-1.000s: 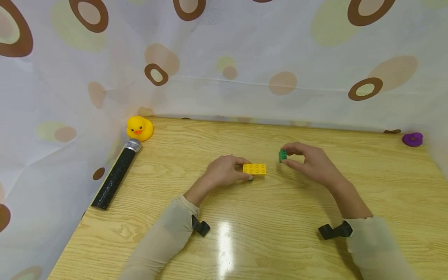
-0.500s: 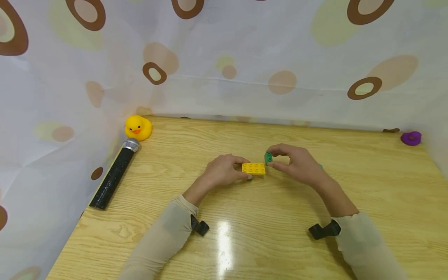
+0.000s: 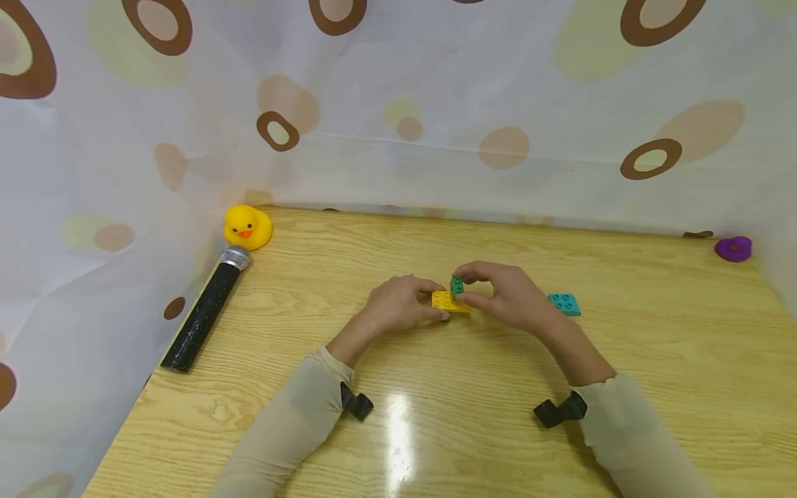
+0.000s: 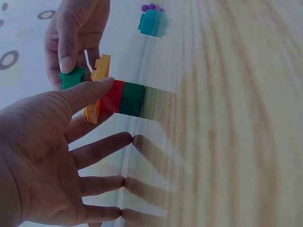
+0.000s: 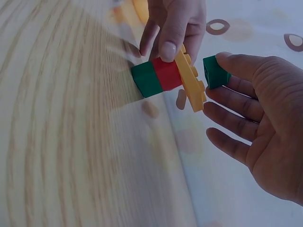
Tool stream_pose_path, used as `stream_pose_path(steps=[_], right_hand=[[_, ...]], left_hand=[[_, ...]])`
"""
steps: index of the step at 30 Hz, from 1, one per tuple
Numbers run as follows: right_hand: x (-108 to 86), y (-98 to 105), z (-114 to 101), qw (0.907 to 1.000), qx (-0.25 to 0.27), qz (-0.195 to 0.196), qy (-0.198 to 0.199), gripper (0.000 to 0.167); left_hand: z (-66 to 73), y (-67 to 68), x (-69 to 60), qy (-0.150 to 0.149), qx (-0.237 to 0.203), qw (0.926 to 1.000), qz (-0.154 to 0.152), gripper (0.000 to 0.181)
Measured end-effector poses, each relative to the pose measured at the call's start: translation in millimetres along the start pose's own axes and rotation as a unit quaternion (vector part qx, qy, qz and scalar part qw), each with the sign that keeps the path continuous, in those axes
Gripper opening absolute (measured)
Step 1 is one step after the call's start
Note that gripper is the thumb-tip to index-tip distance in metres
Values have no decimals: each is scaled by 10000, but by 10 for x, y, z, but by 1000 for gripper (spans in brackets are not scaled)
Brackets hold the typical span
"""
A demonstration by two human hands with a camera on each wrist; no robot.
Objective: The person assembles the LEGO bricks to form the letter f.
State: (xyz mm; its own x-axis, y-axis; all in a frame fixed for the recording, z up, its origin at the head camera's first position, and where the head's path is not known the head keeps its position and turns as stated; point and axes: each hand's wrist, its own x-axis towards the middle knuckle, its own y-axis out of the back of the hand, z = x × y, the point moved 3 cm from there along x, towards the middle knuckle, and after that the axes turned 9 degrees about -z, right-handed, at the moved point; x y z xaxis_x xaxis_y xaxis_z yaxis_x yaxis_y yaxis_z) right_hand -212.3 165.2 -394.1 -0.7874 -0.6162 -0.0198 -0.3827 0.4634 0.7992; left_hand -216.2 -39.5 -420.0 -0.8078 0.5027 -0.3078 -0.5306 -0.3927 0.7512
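**Five bricks counted, three of them stacked**

Stack, bottom up: one green brick (image 5: 147,79), one red brick (image 5: 168,74), one yellow brick (image 3: 441,300), mid-tabletop (image 3: 324,270). Left hand (image 3: 400,304) pinches the red brick, lower fingers spread. Right hand (image 3: 515,294) pinches a second green brick (image 5: 216,72), just above the yellow, apart from it. One teal brick (image 3: 565,304) to the right. Also one yellow duck (image 3: 252,232), one microphone (image 3: 205,311) beside it, one purple toy (image 3: 735,250) far right. Wood-grained surface, glare near front. Pale sheeting (image 3: 436,76) behind and at sides, ringed and spotted.
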Motion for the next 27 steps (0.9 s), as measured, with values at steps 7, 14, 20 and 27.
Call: stream_pose_path(steps=[7, 14, 20, 27], right_hand=[[12, -68, -20, 10000, 31, -82, 19, 38], [30, -99, -31, 10000, 38, -80, 13, 38], [41, -123, -35, 10000, 5, -18, -2, 38], [63, -137, -48, 10000, -26, -43, -82, 38]], left_hand=[[7, -6, -8, 5, 7, 10000, -6, 51], [3, -13, -6, 13, -25, 10000, -38, 53], [-7, -14, -8, -11, -36, 10000, -35, 54], [-8, -7, -8, -51, -70, 10000, 24, 51]])
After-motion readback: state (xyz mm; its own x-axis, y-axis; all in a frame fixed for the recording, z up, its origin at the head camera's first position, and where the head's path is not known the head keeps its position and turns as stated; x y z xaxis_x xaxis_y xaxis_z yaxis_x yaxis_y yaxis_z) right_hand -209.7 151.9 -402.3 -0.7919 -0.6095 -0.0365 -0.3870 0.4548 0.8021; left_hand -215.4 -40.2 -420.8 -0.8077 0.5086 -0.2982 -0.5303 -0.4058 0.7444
